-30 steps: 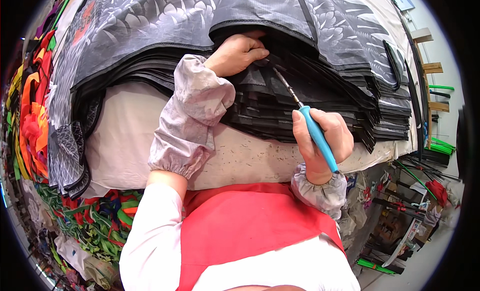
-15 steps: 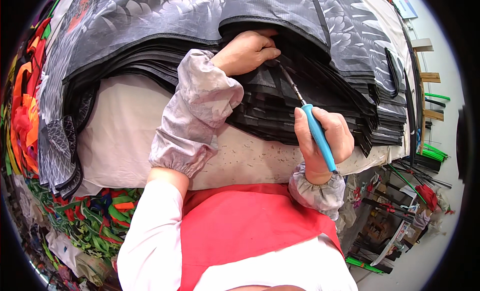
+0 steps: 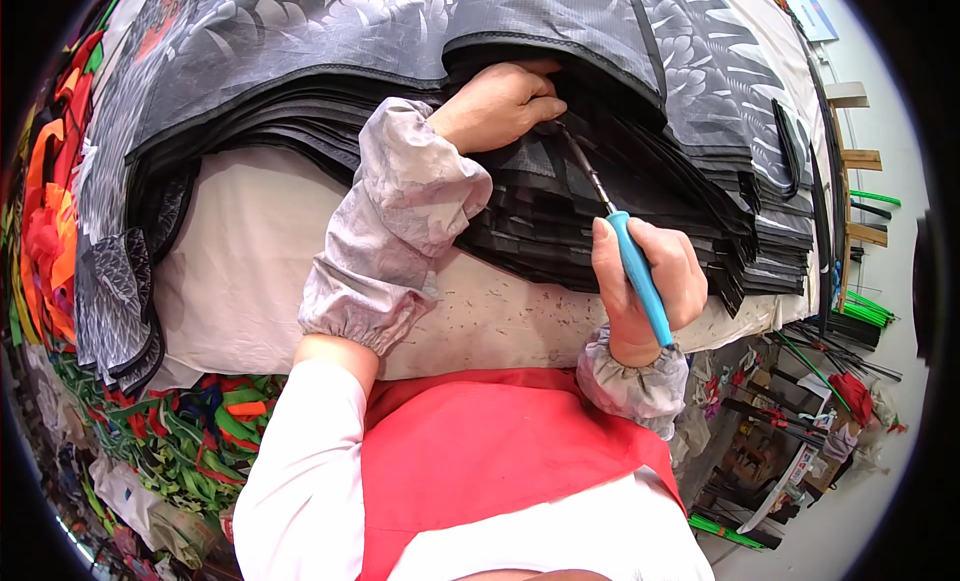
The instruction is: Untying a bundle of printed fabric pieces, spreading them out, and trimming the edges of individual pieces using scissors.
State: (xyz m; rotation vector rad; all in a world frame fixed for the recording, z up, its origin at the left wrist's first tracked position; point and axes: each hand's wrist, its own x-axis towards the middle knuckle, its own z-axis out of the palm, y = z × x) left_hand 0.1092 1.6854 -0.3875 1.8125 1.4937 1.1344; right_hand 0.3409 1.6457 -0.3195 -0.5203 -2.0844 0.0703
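Observation:
A thick stack of grey and black patterned fabric panels (image 3: 300, 56) with black edging lies before me. My left hand (image 3: 503, 103) reaches under a raised top layer, its fingers closed on the black fabric (image 3: 525, 166) beneath; the fingertips are partly hidden in the fold. In my right hand (image 3: 655, 276) is a soldering iron (image 3: 640, 271) with a blue handle and a thin metal shaft. Its shaft slants up and left, and the tip meets the dark fabric just below my left fingers.
Under the stack a pale, speckled cloth (image 3: 270, 251) covers the table. Bright red and orange fabric (image 3: 50, 231) hangs at the left, above a heap of green and red strips (image 3: 190, 431). Rods and odds and ends crowd a shelf (image 3: 780, 431) at the lower right.
Both hands keep nearly the same pose. The view has shifted very slightly, and the iron's tip stays at the fabric beside my left fingers.

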